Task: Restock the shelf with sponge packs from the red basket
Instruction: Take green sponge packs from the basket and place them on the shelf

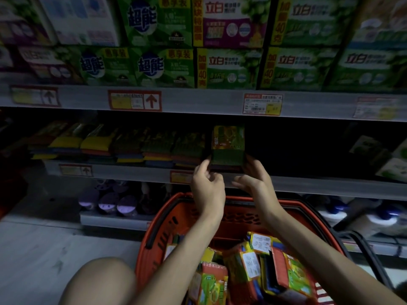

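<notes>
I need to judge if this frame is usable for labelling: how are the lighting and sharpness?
Head view: the middle shelf is deep in shadow, the sponge pack at both hands dim but readable; the boxes above are brighter yet blurred toward the edges; the red basket is best lit; shelf lines bow from wide-angle distortion.

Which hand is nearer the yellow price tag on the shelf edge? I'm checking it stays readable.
Left. The left hand overlaps the right end of the yellow price tag; the right hand is further right, beyond the left hand, below the sponge pack.
</notes>
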Motion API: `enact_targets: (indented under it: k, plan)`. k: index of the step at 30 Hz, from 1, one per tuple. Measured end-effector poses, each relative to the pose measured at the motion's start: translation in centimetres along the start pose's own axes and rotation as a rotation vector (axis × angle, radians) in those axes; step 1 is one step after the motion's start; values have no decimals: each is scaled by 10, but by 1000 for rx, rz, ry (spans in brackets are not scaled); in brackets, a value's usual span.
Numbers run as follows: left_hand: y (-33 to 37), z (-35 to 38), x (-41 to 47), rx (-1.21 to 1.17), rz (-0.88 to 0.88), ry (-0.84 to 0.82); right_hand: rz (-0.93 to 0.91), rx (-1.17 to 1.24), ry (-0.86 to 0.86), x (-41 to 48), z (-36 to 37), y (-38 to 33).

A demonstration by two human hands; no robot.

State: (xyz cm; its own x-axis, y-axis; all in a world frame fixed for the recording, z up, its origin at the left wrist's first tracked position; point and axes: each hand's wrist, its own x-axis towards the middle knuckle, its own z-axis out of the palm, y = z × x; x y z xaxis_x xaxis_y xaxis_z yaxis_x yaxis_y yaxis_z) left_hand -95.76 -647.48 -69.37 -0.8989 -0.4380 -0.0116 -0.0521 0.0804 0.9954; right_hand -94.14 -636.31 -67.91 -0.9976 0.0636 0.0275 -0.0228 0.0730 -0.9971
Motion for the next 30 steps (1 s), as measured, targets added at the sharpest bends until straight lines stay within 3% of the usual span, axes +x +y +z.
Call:
enact_targets:
  k: [12,30]
  plan:
    - [2,-5,-5,-16,-21,17,-7,-95,-54,1,3,2]
    - [17,-11,5,184,-8,-44,35,-76,-21,20,2,-7]
